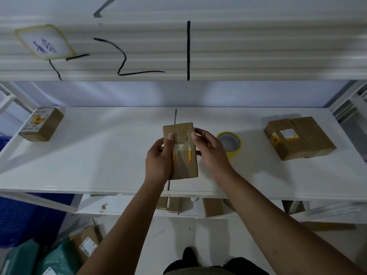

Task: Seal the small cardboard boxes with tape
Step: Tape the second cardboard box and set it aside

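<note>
One head-worn wide-angle view looks forward and down; the white shelf (79, 155) lies close below. No second view shares it.

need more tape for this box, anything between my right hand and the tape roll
Nothing visible stands in the way. The right hand rests against the side of the small cardboard box, and the yellow tape roll sits on the white shelf just beyond that hand, with no object between them.
</note>
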`<state>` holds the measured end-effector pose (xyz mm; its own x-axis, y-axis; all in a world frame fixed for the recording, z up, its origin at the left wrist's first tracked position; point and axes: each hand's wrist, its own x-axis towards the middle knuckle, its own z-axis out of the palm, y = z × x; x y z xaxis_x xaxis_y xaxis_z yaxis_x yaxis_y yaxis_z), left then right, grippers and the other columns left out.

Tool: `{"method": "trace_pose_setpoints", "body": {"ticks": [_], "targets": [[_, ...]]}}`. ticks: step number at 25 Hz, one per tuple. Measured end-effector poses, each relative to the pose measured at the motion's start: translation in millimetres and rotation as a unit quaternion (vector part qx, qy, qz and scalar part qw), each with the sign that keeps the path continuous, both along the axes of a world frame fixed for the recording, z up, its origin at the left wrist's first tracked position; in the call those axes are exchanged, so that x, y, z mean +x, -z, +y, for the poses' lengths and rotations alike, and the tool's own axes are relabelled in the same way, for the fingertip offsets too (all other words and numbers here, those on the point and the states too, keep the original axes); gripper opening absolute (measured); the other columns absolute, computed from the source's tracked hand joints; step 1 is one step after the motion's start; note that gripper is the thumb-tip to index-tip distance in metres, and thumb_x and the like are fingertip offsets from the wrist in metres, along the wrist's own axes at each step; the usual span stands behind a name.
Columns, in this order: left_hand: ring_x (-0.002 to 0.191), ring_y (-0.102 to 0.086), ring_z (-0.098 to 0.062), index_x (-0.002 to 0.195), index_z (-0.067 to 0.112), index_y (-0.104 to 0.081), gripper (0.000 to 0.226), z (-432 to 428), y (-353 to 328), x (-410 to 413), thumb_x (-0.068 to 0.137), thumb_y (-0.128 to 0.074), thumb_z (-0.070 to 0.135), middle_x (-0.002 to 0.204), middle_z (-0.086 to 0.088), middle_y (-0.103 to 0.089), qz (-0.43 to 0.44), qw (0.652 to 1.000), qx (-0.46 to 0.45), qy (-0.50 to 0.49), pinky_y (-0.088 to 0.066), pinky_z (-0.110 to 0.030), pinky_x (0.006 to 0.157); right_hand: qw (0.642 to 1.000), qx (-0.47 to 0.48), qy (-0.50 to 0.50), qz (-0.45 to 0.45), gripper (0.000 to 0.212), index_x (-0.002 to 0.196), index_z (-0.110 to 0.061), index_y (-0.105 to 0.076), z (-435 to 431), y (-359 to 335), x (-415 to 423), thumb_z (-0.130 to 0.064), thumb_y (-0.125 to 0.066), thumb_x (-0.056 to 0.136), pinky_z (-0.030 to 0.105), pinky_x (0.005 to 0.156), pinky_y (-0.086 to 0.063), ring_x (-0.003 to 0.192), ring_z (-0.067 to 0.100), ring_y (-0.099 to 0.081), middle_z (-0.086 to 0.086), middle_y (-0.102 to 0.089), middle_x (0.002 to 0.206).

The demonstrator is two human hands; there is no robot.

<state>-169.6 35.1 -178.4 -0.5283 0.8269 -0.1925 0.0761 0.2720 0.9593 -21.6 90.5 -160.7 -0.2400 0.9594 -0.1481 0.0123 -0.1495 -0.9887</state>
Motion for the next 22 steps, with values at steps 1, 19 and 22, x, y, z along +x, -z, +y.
{"method": "trace_pose_setpoints", "body": {"ticks": [1,19,22], "targets": [[0.089,-0.078,-0.016,0.117,0.032,-0.074,0.056,-0.9,-4.3,5.1,0.095,-0.047,0.076,0.100,0.002,-0.079,0.011,1.000,0.007,-0.008,-0.063,-0.035,0.074,0.999,0.028,0.022,-0.010,0.018,0.115,-0.035,-0.074,-4.2,-4.5,-1.7,-0.040,-0.068,0.099,0.043,0.099,-0.059,0.107,0.011,-0.074,-0.011,-0.079,0.107],[0.109,-0.072,-0.022,0.137,0.031,-0.052,0.059,-29.0,-65.5,106.8,0.104,-0.025,0.072,0.125,-0.005,-0.068,-0.106,0.994,-0.010,0.020,-0.065,-0.043,0.083,0.991,0.014,0.132,-0.011,0.025,0.076,-0.037,-0.080,-43.4,-34.4,87.6,-0.051,-0.071,0.094,0.045,0.088,-0.061,0.088,0.024,-0.075,0.004,-0.078,0.084],[0.104,-0.073,-0.022,0.130,0.024,-0.063,0.062,-33.0,-63.2,115.0,0.105,-0.031,0.070,0.118,-0.006,-0.073,-0.056,0.998,-0.024,0.001,-0.062,-0.044,0.090,0.993,-0.013,0.118,-0.011,0.023,0.080,-0.041,-0.075,-54.7,-33.6,96.4,-0.043,-0.065,0.101,0.044,0.096,-0.059,0.098,0.014,-0.072,-0.015,-0.077,0.087]]}}
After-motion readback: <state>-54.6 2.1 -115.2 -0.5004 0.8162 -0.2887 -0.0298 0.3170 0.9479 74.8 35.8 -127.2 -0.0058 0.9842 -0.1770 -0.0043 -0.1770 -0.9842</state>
